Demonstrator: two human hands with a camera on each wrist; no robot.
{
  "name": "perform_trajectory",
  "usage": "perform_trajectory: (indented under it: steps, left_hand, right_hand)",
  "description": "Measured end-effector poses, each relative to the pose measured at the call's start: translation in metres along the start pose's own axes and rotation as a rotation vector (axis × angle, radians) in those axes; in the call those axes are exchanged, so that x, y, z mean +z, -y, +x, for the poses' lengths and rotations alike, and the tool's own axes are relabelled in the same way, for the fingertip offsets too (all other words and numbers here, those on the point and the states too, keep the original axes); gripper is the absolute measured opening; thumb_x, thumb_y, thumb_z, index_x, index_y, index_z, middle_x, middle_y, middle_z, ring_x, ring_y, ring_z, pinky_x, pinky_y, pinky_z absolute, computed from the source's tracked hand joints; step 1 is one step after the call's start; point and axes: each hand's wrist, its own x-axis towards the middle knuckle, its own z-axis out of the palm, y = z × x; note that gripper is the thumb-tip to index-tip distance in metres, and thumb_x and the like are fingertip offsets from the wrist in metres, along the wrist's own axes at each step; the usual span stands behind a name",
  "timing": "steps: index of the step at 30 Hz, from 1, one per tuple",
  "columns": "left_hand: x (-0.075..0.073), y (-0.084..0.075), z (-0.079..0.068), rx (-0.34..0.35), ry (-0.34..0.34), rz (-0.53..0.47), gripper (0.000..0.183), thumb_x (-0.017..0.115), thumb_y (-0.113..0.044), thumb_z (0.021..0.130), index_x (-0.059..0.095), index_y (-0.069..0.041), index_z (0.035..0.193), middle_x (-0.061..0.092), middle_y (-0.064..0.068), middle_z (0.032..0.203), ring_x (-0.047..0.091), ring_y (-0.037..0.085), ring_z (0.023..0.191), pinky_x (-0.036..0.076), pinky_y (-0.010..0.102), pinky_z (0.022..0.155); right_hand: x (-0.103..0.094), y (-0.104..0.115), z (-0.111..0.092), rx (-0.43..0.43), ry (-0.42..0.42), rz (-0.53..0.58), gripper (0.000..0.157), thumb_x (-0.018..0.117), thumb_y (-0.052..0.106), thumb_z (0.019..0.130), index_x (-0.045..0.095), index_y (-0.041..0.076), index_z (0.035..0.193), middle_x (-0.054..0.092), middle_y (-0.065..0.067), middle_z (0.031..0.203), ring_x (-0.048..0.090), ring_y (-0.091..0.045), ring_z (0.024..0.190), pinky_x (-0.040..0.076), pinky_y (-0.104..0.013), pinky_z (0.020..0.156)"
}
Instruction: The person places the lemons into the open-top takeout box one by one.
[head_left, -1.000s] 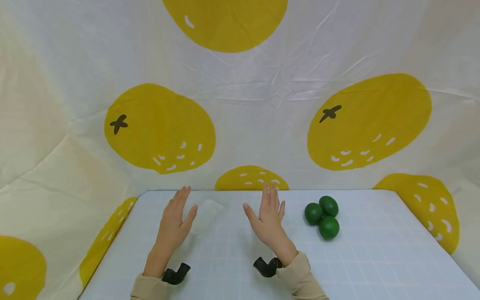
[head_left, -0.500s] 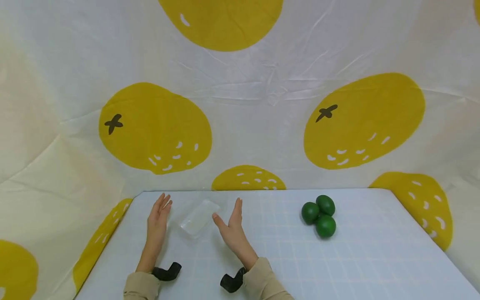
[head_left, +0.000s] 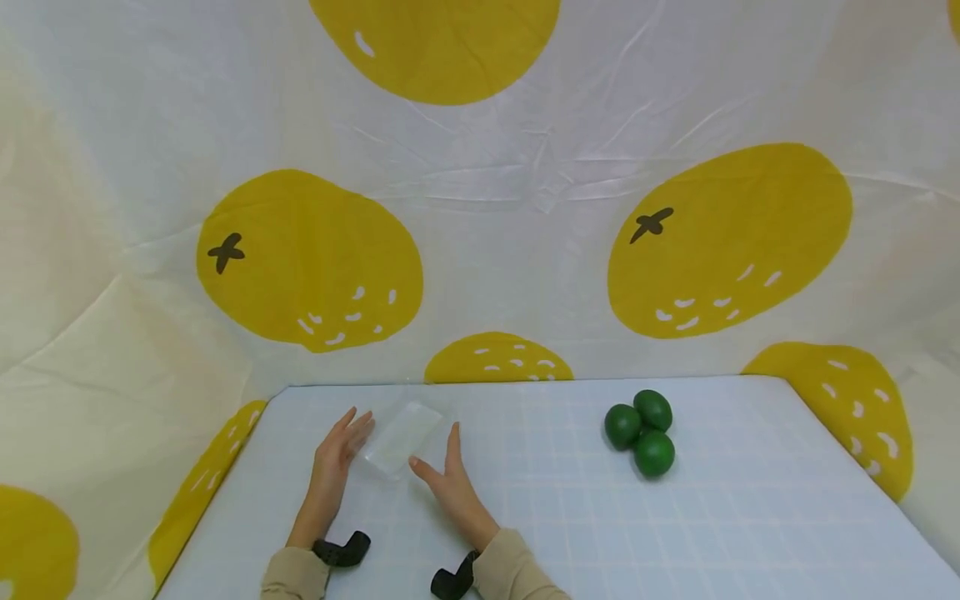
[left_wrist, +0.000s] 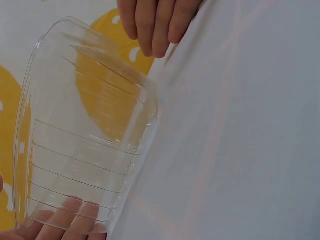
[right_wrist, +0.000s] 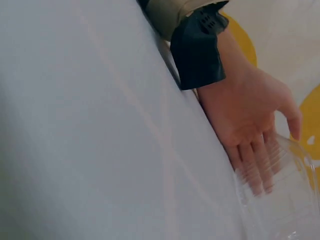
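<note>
A clear plastic container [head_left: 405,435] with ribbed walls sits on the tabletop, between my two hands. My left hand [head_left: 333,458] is at its left side, thumb and fingers extended. In the right wrist view the palm of the left hand [right_wrist: 245,102] faces the camera, and its fingertips show through the clear wall. The left wrist view shows the container [left_wrist: 85,135] large, with left-hand fingers [left_wrist: 75,217] seen through its wall. At the container's near right side is my right hand [head_left: 459,496], thumb spread from its straight fingers; these fingers [left_wrist: 157,25] appear beside it.
Three green round fruits [head_left: 654,453] lie grouped on the right part of the table [head_left: 720,517]. A white cloth with yellow fruit prints [head_left: 510,250] hangs behind the table. A black wrist camera [head_left: 341,550] sticks out from the left wrist.
My right hand has moved left and nearer to the container. My left hand first went left, then came back right to the container's side. The green fruits have stayed in place.
</note>
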Motion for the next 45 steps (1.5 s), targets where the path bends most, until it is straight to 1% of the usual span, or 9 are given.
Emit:
perform_trajectory:
  steps: [3, 7, 13, 19, 23, 28, 36, 43, 45]
  left_hand:
    - [0.001, 0.000, -0.001, -0.009, -0.006, 0.015, 0.055, 0.028, -0.035, 0.103, 0.020, -0.006, 0.149, 0.037, 0.013, 0.147, 0.033, 0.028, 0.136, 0.013, 0.047, 0.114]
    - [0.003, 0.000, -0.001, -0.015, -0.017, 0.032, 0.051, 0.032, -0.032, 0.103, 0.029, -0.004, 0.146, 0.040, 0.012, 0.145, 0.035, 0.026, 0.135, 0.014, 0.047, 0.114]
    - [0.012, 0.001, -0.003, -0.028, -0.028, 0.098, 0.046, 0.032, -0.027, 0.103, 0.038, -0.004, 0.142, 0.046, 0.007, 0.142, 0.040, 0.019, 0.132, 0.022, 0.030, 0.113]
    - [0.019, 0.003, -0.006, -0.030, -0.030, 0.110, 0.046, 0.034, -0.031, 0.102, 0.041, -0.006, 0.141, 0.050, 0.005, 0.138, 0.041, 0.011, 0.131, 0.027, 0.011, 0.101]
    - [0.026, 0.004, -0.010, -0.019, -0.028, 0.093, 0.047, 0.037, -0.031, 0.102, 0.042, -0.005, 0.140, 0.052, 0.007, 0.136, 0.043, 0.011, 0.129, 0.030, 0.007, 0.097]
    - [0.036, 0.003, -0.011, -0.049, -0.042, 0.093, 0.044, 0.044, -0.032, 0.099, 0.051, -0.007, 0.135, 0.050, 0.003, 0.139, 0.041, 0.010, 0.130, 0.033, 0.011, 0.097]
    - [0.052, 0.004, -0.012, -0.078, -0.036, 0.196, 0.038, 0.049, -0.033, 0.097, 0.059, -0.015, 0.128, 0.047, -0.005, 0.140, 0.035, 0.012, 0.134, 0.027, 0.040, 0.109]
    - [0.068, 0.006, -0.018, -0.045, -0.017, 0.236, 0.042, 0.052, -0.030, 0.096, 0.053, -0.014, 0.134, 0.056, -0.004, 0.132, 0.039, 0.010, 0.131, 0.036, 0.012, 0.096]
    - [0.072, 0.007, -0.018, -0.019, -0.006, 0.238, 0.043, 0.054, -0.030, 0.095, 0.054, -0.013, 0.134, 0.056, -0.004, 0.132, 0.040, 0.010, 0.131, 0.036, 0.010, 0.094]
  right_hand:
    - [0.000, -0.004, -0.001, -0.036, 0.018, -0.022, 0.098, 0.061, 0.039, 0.089, -0.009, 0.010, 0.150, -0.006, -0.010, 0.157, 0.000, -0.029, 0.143, 0.006, -0.056, 0.112]
    - [-0.001, -0.005, -0.004, -0.072, 0.023, -0.064, 0.096, 0.061, 0.036, 0.089, -0.008, 0.010, 0.151, -0.004, -0.010, 0.157, 0.002, -0.028, 0.143, 0.007, -0.056, 0.113]
    - [-0.006, -0.003, -0.012, -0.102, 0.048, -0.103, 0.092, 0.059, 0.033, 0.091, -0.006, 0.009, 0.151, -0.004, -0.009, 0.157, 0.002, -0.025, 0.143, 0.008, -0.052, 0.114]
    - [-0.013, -0.006, -0.015, -0.146, 0.062, -0.110, 0.090, 0.059, 0.027, 0.091, -0.005, 0.007, 0.150, -0.001, -0.012, 0.157, 0.005, -0.028, 0.143, 0.012, -0.050, 0.113]
    - [-0.018, -0.007, -0.018, -0.164, 0.068, -0.079, 0.088, 0.059, 0.025, 0.092, -0.005, 0.008, 0.151, -0.001, -0.011, 0.157, 0.006, -0.026, 0.143, 0.014, -0.047, 0.114]
    - [-0.027, 0.002, -0.025, -0.192, 0.071, -0.045, 0.087, 0.058, 0.019, 0.093, -0.005, 0.003, 0.149, -0.003, -0.015, 0.157, 0.003, -0.027, 0.143, 0.013, -0.044, 0.113]
    - [-0.044, -0.006, -0.025, -0.206, 0.042, -0.044, 0.085, 0.058, 0.014, 0.093, -0.004, 0.002, 0.149, -0.001, -0.015, 0.157, 0.004, -0.029, 0.143, 0.014, -0.043, 0.113]
    - [-0.060, -0.007, -0.028, -0.200, 0.022, -0.040, 0.084, 0.057, 0.016, 0.093, -0.004, 0.002, 0.150, 0.001, -0.015, 0.157, 0.005, -0.029, 0.143, 0.013, -0.045, 0.112]
    - [-0.065, -0.007, -0.029, -0.200, 0.014, -0.049, 0.084, 0.057, 0.016, 0.093, -0.004, 0.002, 0.149, 0.001, -0.015, 0.157, 0.005, -0.029, 0.143, 0.013, -0.045, 0.112]
